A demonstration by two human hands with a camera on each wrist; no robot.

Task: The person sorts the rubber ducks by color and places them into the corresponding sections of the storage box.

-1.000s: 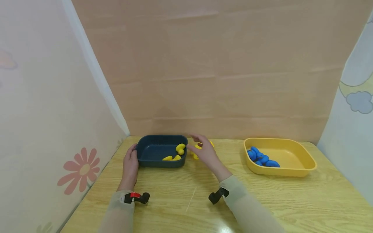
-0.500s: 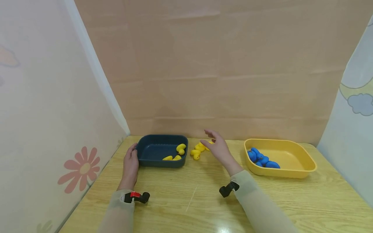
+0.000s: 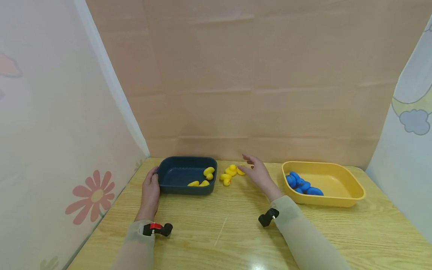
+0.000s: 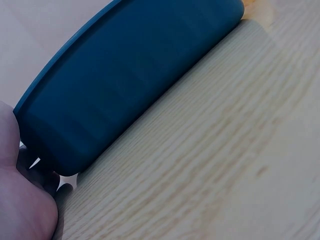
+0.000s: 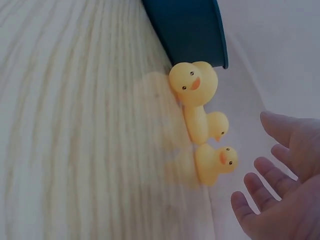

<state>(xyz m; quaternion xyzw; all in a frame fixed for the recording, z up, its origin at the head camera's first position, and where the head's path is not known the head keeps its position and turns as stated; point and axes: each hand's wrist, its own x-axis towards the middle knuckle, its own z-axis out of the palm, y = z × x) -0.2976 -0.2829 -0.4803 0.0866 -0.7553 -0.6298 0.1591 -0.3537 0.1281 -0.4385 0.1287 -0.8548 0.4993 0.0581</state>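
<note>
My left hand (image 3: 150, 193) holds the left end of a dark blue plastic bin (image 3: 187, 190); in the left wrist view the thumb (image 4: 7, 132) lies at the rim and the fingers bend below it against the end wall. Yellow rubber ducks (image 3: 209, 172) lie in the bin's right part. Three more rubber ducks (image 5: 197, 82) form a row on the table, right of the bin. My right hand (image 3: 260, 175) hovers beside the rightmost rubber duck (image 5: 215, 162), fingers spread and nothing between them. The right wrist view shows a gap between fingers and duck.
A yellow bin (image 3: 337, 200) stands on the right of the wooden table (image 3: 202, 225), with several blue rubber ducks (image 3: 303, 184) at its left end. Brown paper (image 3: 236, 93) covers the back wall, close behind the bins. A patterned white wall (image 3: 84, 123) rises at the left.
My right hand has moved right, from beside the dark blue bin to the rightmost yellow duck, uncovering the ducks in the row. My left hand and both bins stay in place.
</note>
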